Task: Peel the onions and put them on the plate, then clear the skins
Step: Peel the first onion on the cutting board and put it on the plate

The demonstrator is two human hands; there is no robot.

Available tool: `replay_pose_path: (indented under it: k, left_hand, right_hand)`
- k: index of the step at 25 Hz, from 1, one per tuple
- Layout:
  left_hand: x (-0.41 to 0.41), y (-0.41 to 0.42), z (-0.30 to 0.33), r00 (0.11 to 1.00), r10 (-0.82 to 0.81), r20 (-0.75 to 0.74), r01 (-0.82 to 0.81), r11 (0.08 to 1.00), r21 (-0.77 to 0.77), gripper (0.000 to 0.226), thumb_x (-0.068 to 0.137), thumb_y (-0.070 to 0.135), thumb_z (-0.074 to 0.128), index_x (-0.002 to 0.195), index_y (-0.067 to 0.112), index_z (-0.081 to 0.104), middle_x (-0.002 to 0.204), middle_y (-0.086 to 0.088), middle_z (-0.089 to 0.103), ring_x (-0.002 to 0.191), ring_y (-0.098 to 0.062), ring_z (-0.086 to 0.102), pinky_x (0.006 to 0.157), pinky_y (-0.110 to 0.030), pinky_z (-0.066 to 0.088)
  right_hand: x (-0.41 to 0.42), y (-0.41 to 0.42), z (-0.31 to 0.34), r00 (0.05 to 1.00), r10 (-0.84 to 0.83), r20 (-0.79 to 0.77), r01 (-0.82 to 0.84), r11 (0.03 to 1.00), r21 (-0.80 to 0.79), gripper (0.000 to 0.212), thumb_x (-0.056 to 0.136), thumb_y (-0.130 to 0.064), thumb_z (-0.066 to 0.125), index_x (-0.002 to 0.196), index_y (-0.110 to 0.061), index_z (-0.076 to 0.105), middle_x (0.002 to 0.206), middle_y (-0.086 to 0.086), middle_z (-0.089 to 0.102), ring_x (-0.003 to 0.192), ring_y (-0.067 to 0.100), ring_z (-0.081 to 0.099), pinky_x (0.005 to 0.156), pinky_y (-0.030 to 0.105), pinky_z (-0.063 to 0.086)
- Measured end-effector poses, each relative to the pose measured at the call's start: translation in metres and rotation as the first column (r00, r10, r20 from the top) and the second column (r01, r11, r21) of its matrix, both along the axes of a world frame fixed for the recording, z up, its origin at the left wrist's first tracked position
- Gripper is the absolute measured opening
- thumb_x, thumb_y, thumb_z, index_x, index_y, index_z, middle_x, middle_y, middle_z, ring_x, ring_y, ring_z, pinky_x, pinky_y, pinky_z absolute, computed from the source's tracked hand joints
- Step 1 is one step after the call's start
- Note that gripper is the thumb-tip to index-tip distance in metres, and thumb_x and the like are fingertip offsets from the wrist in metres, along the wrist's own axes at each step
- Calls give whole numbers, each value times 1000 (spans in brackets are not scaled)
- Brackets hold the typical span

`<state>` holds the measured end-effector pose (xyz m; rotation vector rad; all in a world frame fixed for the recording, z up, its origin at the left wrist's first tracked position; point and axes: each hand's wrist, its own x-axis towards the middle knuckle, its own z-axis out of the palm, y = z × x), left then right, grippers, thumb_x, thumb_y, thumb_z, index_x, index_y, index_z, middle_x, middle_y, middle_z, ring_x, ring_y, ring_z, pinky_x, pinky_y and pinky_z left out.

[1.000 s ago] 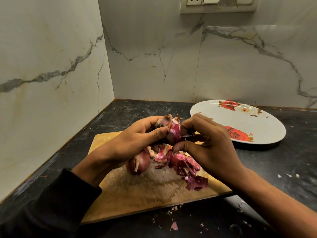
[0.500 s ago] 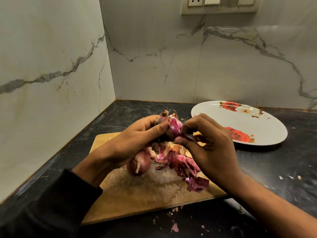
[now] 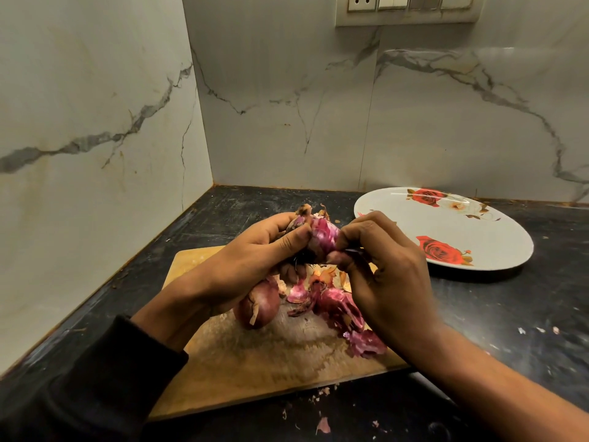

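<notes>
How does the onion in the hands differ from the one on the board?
The held onion is up off the cutting board, gripped by the left hand while the right hand pinches its skin; the second onion lies on the board untouched. The held one shows bright purple flesh; the other keeps its dull brown-red skin. Both are red onions.

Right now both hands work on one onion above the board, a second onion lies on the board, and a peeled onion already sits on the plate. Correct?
Not quite. The head view shows the plate holding no onion. The rest stands: left hand and right hand hold one onion; the second onion lies on the board.
</notes>
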<state>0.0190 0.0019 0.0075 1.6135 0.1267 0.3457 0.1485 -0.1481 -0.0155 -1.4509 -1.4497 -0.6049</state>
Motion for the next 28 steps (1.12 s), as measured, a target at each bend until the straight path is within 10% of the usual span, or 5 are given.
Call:
replay_pose_path:
  k: [11,17,20,28]
  left_hand:
    - [-1,0,4,999,31,-17,-32,996,-84,50,82,47,63,124,19,61,104,-4,74,81,-16,66,70,-23,57]
    - [1,6,0,997,65,-39,-68,993,-98,52,83,39,66,130,19,58,118,-13,70,102,-34,67,85,-35,57]
    - [0,7,-2,999,46,-22,-48,995,-90,53,84,38,68,134,26,55,124,-12,68,116,-39,63,97,-48,54]
    - [-3,0,3,999,-34,-34,31,997,-68,38,88,39,53,125,29,55,118,0,72,112,-18,68,81,-26,58]
  right_hand:
    - [8,-16,0,996,32,-81,-48,976,-211,17,83,-6,76,88,-15,62,82,-8,61,76,9,56,65,25,47]
    - [12,-22,4,989,80,-122,-134,828,-545,4,87,-16,74,89,-19,71,89,-11,66,85,7,60,74,33,51]
    - [11,-23,5,980,58,-189,-134,899,-417,10,83,-26,77,88,-19,71,89,-12,66,85,7,62,73,33,54]
    - [9,-15,7,974,133,-184,-159,977,-139,29,83,-17,77,109,-15,65,113,-3,60,103,13,61,78,26,58]
